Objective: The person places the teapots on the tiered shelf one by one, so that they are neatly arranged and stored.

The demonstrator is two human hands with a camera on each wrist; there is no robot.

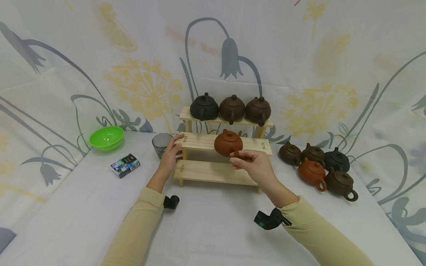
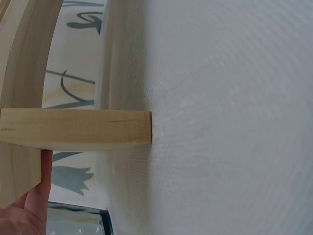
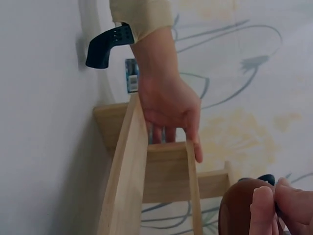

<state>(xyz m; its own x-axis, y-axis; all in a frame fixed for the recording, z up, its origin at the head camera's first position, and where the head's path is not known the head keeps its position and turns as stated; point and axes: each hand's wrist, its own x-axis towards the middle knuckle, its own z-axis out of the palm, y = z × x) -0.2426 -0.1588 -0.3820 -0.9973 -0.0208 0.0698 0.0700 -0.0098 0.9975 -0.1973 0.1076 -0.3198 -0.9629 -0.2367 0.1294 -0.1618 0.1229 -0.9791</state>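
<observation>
In the head view, my right hand (image 1: 256,166) pinches the handle of a reddish-brown clay teapot (image 1: 228,143), which overlaps the middle board of a three-step wooden stand (image 1: 199,141). The right wrist view catches the pot's rounded body (image 3: 239,208) beside my fingertips (image 3: 263,200). My left hand (image 1: 169,157) holds the left end of the middle board, thumb over the top and other fingers lower down, as the right wrist view shows. On the top step sit a black teapot (image 1: 204,108) and two dark brown teapots (image 1: 232,109) (image 1: 258,111), handles facing me.
Several teapots, including an orange-red one (image 1: 311,173), cluster on the white table right of the stand. A grey glass cup (image 1: 161,142) stands behind my left hand. Farther left are a small patterned box (image 1: 125,165) and a green bowl (image 1: 106,138). A printed cloth hangs behind.
</observation>
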